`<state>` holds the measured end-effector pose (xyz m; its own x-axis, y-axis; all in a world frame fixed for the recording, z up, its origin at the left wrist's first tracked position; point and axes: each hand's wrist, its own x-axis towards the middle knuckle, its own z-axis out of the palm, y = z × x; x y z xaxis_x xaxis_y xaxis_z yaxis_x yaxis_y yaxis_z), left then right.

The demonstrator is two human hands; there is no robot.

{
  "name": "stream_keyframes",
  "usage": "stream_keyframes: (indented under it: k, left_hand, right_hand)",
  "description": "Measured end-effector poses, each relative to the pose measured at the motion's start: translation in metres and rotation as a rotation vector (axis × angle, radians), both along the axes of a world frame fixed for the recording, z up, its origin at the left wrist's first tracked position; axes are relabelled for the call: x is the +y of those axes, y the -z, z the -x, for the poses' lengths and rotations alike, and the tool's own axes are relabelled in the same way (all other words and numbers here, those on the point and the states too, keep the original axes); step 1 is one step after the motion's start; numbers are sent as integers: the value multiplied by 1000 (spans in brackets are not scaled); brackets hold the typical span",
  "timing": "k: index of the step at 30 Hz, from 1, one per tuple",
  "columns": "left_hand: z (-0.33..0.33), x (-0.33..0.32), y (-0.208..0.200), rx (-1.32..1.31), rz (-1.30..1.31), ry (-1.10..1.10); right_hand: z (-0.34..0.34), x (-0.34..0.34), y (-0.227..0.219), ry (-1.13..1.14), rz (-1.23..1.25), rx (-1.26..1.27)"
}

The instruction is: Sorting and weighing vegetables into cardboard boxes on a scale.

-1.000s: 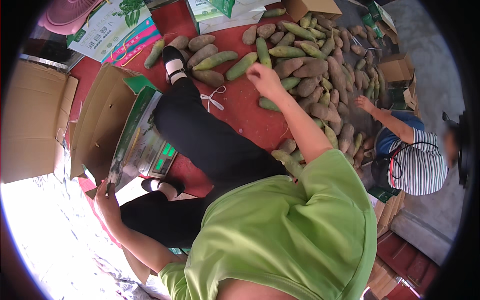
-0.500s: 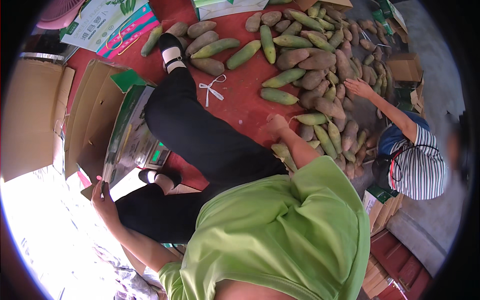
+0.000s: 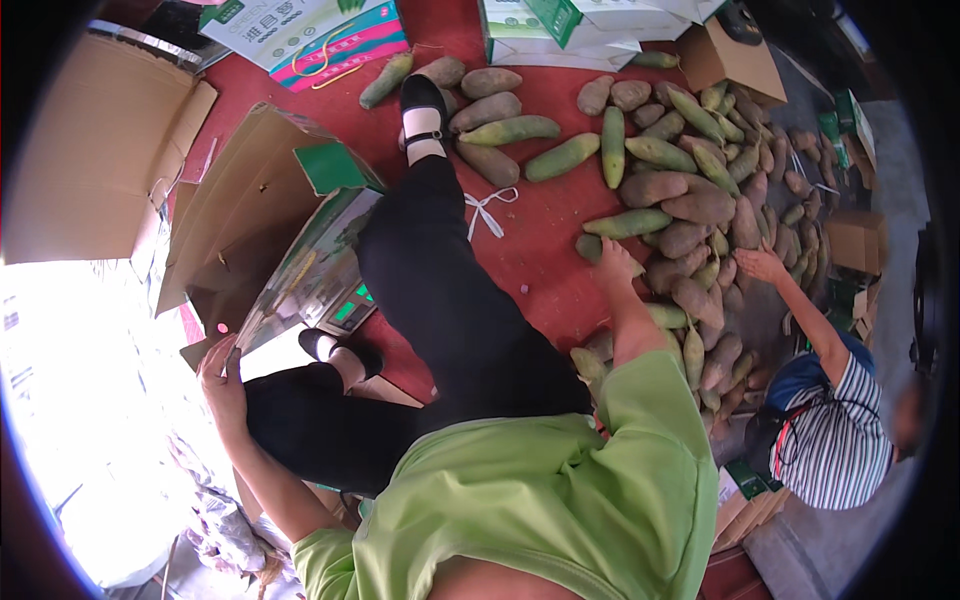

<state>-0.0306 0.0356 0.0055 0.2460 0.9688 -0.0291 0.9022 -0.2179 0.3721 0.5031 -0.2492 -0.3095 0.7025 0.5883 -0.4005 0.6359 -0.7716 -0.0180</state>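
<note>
My right hand (image 3: 615, 268) is closed around a green radish (image 3: 588, 247) at the left edge of the vegetable pile. Both ends of the radish show past my fingers; its middle is hidden under them. Another green radish (image 3: 628, 222) lies just beyond. On the left, my left hand (image 3: 222, 378) grips the near edge of an open cardboard box (image 3: 262, 190), which leans beside my leg. A scale with a lit green display (image 3: 346, 311) is partly visible beside the box.
Brownish tubers (image 3: 698, 207) and green radishes spread across the red floor covering (image 3: 540, 262). A co-worker's hand (image 3: 762, 266) touches the pile on the right. Printed cartons (image 3: 580, 50) stand at the far side. A white ribbon (image 3: 488, 214) lies near my foot.
My right hand has moved forward from the bare red floor onto a green radish and closed on it. My left hand stays at the box edge. The whole view has shifted.
</note>
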Motion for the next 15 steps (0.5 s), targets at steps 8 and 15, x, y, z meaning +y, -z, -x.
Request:
stream_keyframes:
  k: [8,15]
  left_hand:
    - [-17,-5,-15,89,-20,11]
    - [-21,-7,-17,116,-21,-8]
  right_hand:
    - [18,4,6,-131,280,-73]
    - [28,4,8,-37,334,-65]
